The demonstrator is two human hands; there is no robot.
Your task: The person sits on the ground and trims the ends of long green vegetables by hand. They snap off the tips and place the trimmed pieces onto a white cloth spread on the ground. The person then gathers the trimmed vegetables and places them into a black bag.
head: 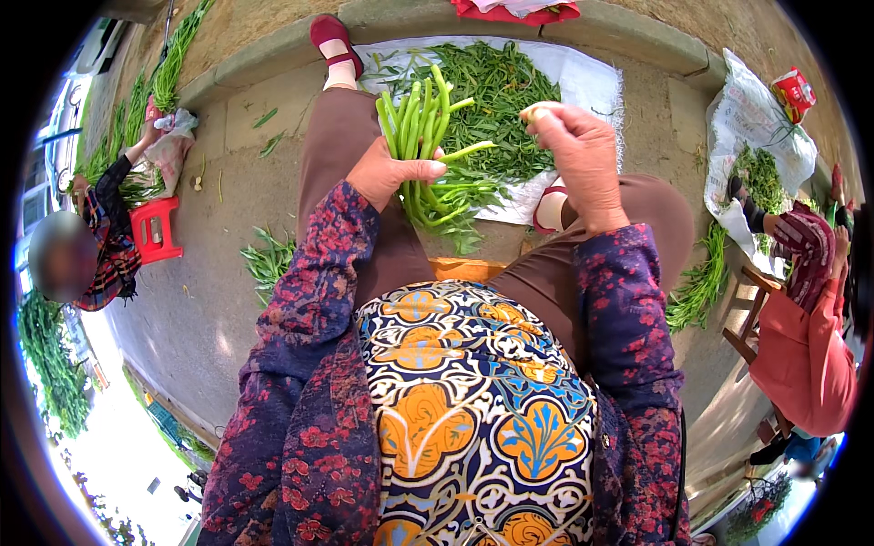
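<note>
My left hand (pixel 396 170) is closed around a bunch of green leafy vegetable stems (pixel 415 123); the cut ends point away from me and the leaves hang below the hand. To the right, my right hand (pixel 570 140) is raised over the edge of a white woven sheet, thumb and index finger pinched on a small pale piece (pixel 539 112) too small to identify. Beneath and beyond both hands, a heap of loose green leaves (pixel 502 95) lies on the white woven sheet (pixel 594 75).
A concrete kerb (pixel 614 39) runs behind the sheet. At left, a person sits by a red plastic stool (pixel 156 228). At right, another sits on a wooden chair (pixel 744 327) near a white sack (pixel 744 102) with greens. More greens (pixel 270 263) lie beside my left leg.
</note>
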